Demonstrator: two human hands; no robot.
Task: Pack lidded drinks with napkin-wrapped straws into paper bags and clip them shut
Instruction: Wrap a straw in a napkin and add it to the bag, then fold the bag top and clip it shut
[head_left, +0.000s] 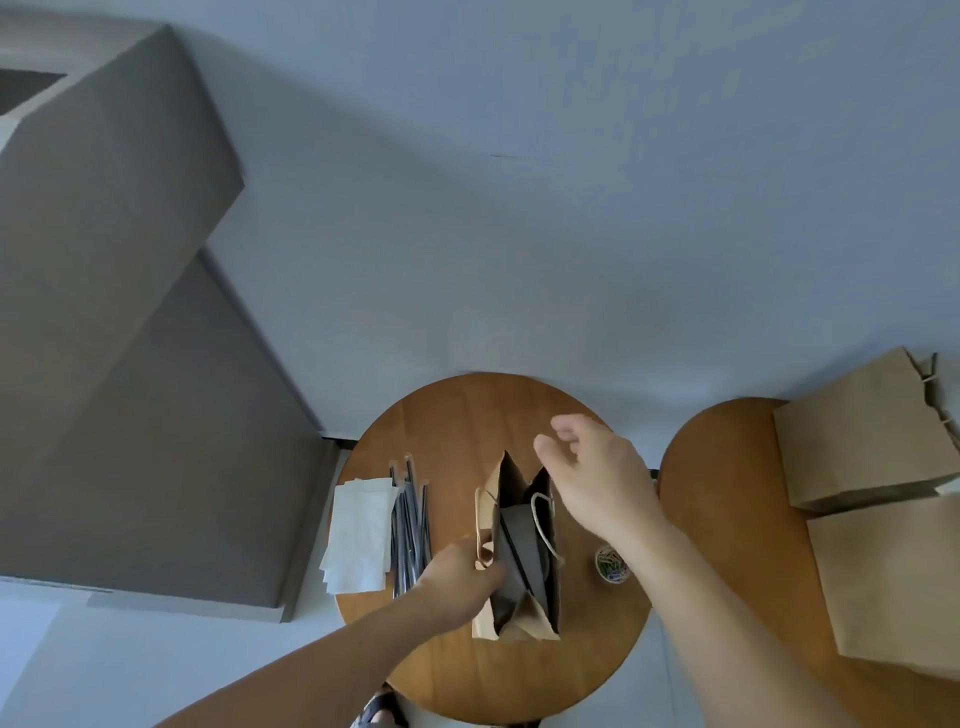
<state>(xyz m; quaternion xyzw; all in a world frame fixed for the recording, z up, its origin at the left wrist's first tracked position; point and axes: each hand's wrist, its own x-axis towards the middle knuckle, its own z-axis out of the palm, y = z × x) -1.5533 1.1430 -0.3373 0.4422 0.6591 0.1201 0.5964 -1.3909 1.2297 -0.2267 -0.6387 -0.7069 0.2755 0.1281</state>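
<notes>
Paper bag interior dark, indistinct

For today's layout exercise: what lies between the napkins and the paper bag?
Dark straws beside the napkins, plus the left hand gripping the bag; head view.

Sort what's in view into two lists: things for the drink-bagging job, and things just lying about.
For the job: open paper bag, gripped at its rim by the left hand; right hand above it; napkins; straws; pot of paper clips; brown bags on the side table.
Just there: grey cabinets; sandalled foot.
</notes>
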